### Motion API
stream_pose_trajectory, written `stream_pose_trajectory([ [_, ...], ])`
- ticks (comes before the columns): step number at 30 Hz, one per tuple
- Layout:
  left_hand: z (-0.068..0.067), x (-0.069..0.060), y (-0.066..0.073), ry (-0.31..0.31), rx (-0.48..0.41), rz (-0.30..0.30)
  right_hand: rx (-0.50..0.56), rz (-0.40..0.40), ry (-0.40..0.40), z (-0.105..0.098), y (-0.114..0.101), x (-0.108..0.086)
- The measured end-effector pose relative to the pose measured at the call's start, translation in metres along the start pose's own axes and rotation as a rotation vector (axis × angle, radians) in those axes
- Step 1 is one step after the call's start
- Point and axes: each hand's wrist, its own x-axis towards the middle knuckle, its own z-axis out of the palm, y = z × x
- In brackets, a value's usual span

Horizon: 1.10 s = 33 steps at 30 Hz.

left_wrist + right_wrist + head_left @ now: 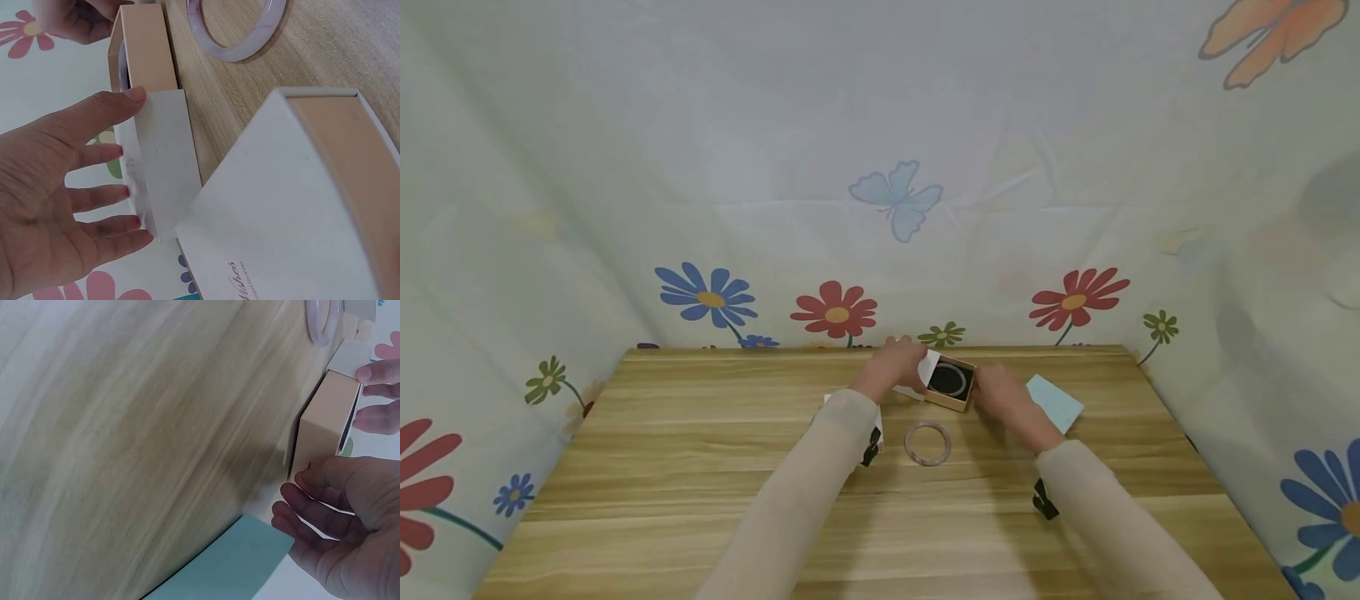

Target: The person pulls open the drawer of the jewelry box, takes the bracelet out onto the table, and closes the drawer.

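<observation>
My left hand (pixel 891 367) holds the white sleeve (pixel 164 162) of a small box, thumb on one edge and fingers spread along its upper side. A peach drawer (pixel 322 419) with a black lining sticks well out of that sleeve. Inside the drawer lies a pale bangle (pixel 963 380). At the drawer's outer end, my right hand (pixel 1003 396) pinches a small dark tab with thumb and forefinger. On the table just in front of the box lies a second bangle (pixel 232 54), lilac and glossy.
Another white box (pixel 281 187) with a peach end stands beside my left wrist, partly covered by it in the head view. To the right of my right hand lies a light-blue box (pixel 1055 404). Behind the wooden table (pixel 715 467) hangs a flowered cloth (pixel 760 208).
</observation>
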Motion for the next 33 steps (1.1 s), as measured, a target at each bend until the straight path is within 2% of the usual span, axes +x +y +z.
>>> stream_pose_trajectory([
  [12, -0.0003, -0.0022, 0.0012, 0.002, -0.014, -0.008, -0.042, -0.003, 0.029, 0.002, 0.0053, -0.0047],
  [25, -0.0015, 0.0008, -0.0014, 0.01, -0.005, 0.001, -0.021, -0.012, 0.053, -0.0003, 0.0057, -0.0056],
  [33, 0.0019, 0.0001, -0.0012, 0.015, -0.012, -0.012, -0.027, 0.0, 0.034, -0.0025, 0.0031, -0.0068],
])
